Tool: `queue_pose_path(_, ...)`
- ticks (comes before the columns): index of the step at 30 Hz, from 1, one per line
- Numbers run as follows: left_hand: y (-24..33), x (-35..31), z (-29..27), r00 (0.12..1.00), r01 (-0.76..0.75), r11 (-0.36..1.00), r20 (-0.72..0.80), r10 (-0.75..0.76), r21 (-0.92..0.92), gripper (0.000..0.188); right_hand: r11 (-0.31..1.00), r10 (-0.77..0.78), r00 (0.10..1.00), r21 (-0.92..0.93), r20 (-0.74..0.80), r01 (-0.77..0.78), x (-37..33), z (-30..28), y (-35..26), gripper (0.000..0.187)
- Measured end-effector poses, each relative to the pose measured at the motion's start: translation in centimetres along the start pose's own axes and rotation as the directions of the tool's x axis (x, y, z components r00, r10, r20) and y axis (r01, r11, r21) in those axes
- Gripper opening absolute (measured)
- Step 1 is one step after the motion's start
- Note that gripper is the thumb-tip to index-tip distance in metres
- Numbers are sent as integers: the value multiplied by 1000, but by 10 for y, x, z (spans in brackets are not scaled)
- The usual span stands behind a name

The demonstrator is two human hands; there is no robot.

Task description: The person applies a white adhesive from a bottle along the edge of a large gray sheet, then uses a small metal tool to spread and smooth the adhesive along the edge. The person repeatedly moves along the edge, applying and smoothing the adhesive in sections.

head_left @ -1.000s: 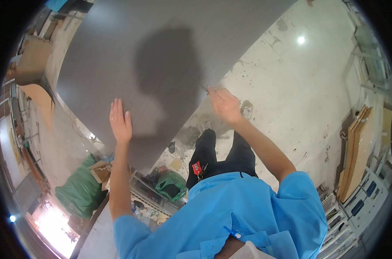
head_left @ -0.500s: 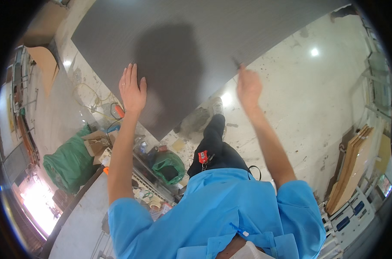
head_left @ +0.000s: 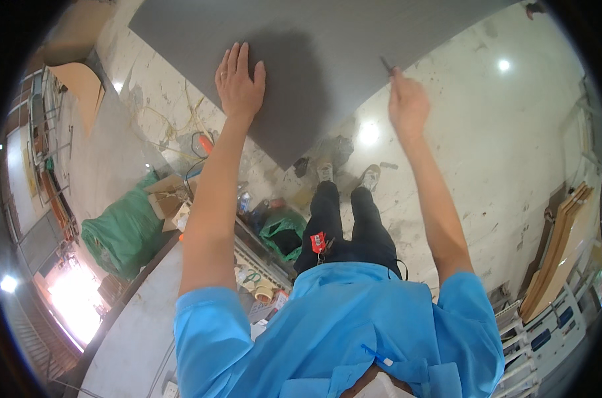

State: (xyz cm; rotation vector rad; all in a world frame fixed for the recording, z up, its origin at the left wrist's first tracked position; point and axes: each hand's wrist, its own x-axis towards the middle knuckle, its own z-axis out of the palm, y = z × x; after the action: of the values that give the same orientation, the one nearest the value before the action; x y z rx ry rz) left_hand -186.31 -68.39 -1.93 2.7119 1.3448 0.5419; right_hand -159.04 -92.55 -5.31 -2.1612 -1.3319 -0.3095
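Observation:
A large dark grey sheet (head_left: 294,73) fills the far part of the view, one corner pointing toward me. My left hand (head_left: 239,85) lies flat on it near the left edge, fingers stretched forward and thumb out to the side. At the sheet's right edge, my right hand (head_left: 407,99) is closed around a slim dark tool (head_left: 385,64). The tool's thin end points forward and left over the sheet; its exact kind is too small to make out. Whether its tip touches the sheet I cannot tell.
Left of me are a green sack (head_left: 122,229), a cardboard box (head_left: 168,196), an orange-handled item (head_left: 205,144) with a cord, and a green bag (head_left: 282,232). Stacked boards (head_left: 558,249) lean at the right. My shoes (head_left: 369,178) stand near the sheet's corner on the stained floor.
Both hands appear farther forward and to the right in the picture, and the view has shifted. My second shoe now shows. The left palm stays on the sheet; the right hand still grips the tool.

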Motion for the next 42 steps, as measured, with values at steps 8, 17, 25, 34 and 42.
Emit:
queue_pose_path(8, -6, -2, 7, 998, -29, 999, -51, 27, -33, 61, 970, -50, 998, 242, 43, 38, -93, -14, -155, 42)
queue_pose_path(17, -8, -5, 4, 995, -101, 993, -17, 100, -69, 63, 738, -494, 846, 610, 200, 287, -184, -29, -257, 30)
queue_pose_path(25, 85, -50, -21, 661, -651, 732, 323, 677, -201, 62, 619, 661, 647, 211, 380, -756, -238, -117, -64, 17)
queue_pose_path(34, 260, 71, 59, 687, -647, 752, 330, 647, -127, 55, 115, 992, 124, 322, 6, -940, -330, -221, 165, 24)
queue_pose_path(42, 398, 177, 119, 739, -554, 816, 355, 573, -164, 53, -146, 989, -128, 415, 70, -898, -326, -253, 269, 28)
